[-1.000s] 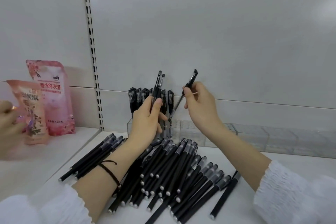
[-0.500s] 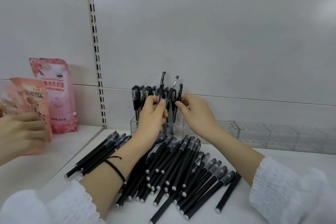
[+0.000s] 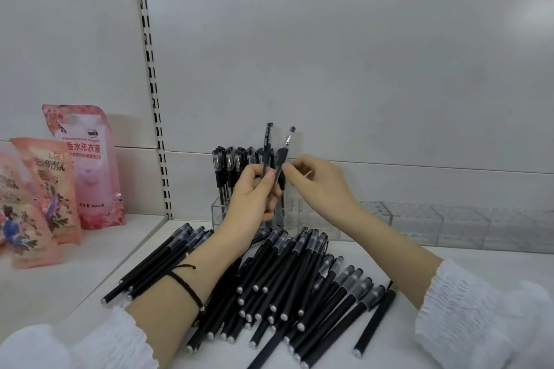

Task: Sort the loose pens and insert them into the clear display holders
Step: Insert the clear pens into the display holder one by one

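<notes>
The left hand point(image 3: 254, 198) is up in front of the clear holder point(image 3: 218, 213), fingers curled round two pens point(image 3: 267, 144). It grips them low on the barrel, so the tops fan out above the fist, easy to pick off one at a time. The right hand point(image 3: 320, 186) is in close beside it with its fingers bent and its fingertips point(image 3: 292, 171) right at the tilted pen of the pair. Pinching it or only touching it? I can't tell.

Behind the hands a batch of pens point(image 3: 227, 165) stands upright, caps up, in the holder's left end, so that's likely where these two are headed. The rest of the holder row point(image 3: 449, 223) to the right looks unfilled.

On the shelf point(image 3: 509, 257) lies the big pile of loose pens point(image 3: 287, 278). A smaller bunch point(image 3: 162, 260) is set apart on its left, probably sorted by kind. Plenty left to do. Pink pouches point(image 3: 87, 165) stand well off to the left.
</notes>
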